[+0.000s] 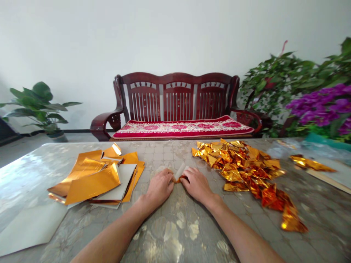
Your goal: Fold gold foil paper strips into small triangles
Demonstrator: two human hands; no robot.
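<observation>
Both hands meet low over the middle of the table, working on one small sheet of gold foil paper (180, 170). Its pale backing shows between them, with a gold edge below. My left hand (161, 183) pinches the left side, and my right hand (196, 183) has its fingers closed on the right side. Much of the sheet is hidden under the fingers. To the left lies a loose stack of flat gold foil sheets (93, 182), some with the pale side up. A heap of folded gold foil pieces (241, 160) spreads out on the right.
The table (175, 233) has a patterned, shiny cover. A pale sheet (33, 226) lies at the front left. Clear plastic (285, 148) and a foil piece (312, 163) on a board lie far right. Behind stand a wooden bench (178, 98), plants and purple flowers (323, 104).
</observation>
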